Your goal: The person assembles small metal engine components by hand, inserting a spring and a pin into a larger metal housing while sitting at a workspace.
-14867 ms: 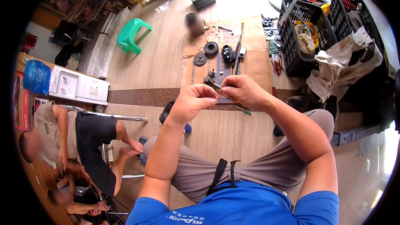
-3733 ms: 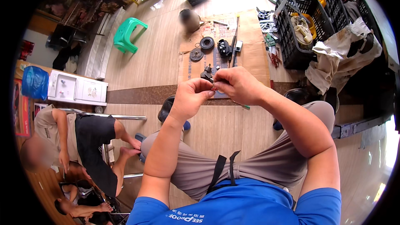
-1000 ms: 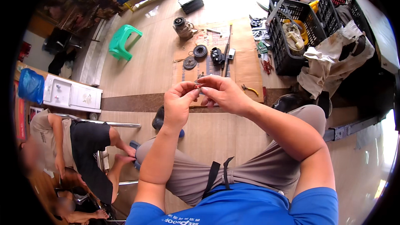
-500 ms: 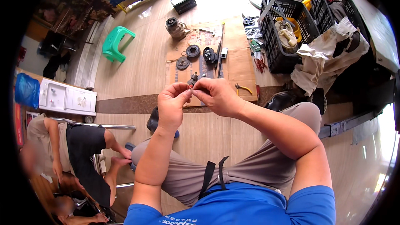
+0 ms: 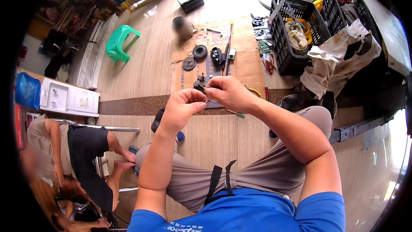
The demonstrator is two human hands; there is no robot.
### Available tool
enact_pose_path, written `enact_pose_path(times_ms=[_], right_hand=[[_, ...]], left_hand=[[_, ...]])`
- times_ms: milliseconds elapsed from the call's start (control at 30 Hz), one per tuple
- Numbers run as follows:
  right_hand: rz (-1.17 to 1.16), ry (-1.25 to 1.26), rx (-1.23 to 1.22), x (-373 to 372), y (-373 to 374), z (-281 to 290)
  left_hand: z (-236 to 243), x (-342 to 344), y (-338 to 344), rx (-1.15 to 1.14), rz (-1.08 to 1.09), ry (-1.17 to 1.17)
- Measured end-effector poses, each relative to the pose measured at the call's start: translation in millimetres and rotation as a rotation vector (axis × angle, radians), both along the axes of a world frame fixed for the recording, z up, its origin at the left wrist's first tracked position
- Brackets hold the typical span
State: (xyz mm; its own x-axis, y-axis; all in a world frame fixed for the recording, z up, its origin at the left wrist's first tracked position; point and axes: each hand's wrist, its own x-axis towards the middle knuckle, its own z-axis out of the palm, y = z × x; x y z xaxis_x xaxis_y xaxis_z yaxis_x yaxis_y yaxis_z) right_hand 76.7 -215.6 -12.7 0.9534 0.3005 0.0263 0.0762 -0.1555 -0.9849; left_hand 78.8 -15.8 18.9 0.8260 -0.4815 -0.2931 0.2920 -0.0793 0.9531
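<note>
My left hand (image 5: pixel 182 107) and my right hand (image 5: pixel 229 94) meet in front of me, above my knees. Between their fingertips they pinch a small dark metal part (image 5: pixel 201 85) with a tiny red piece at its lower end. Both hands have fingers closed on it. Below the hands, on the floor, lies a sheet of cardboard (image 5: pixel 246 62) with dark round parts (image 5: pixel 199 52), a black mechanical piece (image 5: pixel 217 56) and a long thin rod (image 5: pixel 228 45).
A black plastic crate (image 5: pixel 300 30) full of tools stands at the right, with a dirty cloth (image 5: pixel 330 62) beside it. A green stool (image 5: pixel 120 43) is at the left, and a white cabinet (image 5: pixel 68 99). Another person (image 5: pixel 81 146) sits at my lower left.
My hands stay together on the small part, working it with small finger moves. The view has shifted a little, so the floor items sit lower and more to the left.
</note>
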Motion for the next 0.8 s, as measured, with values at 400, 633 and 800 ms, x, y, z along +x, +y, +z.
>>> enact_pose_path(times_ms=[400, 633, 800], right_hand=[[0.038, -0.224, -0.187, -2, 1, 5], [0.008, -0.121, -0.083, 4, -7, 3], [0.148, -0.12, -0.125, 2, -14, 13]], left_hand=[[-5, -1, -4, 0.137, -0.069, 0.05], [2, 2, 3, 0.085, 0.0, 0.091], [0, 5, 6, 0.105, 0.05, 0.034]])
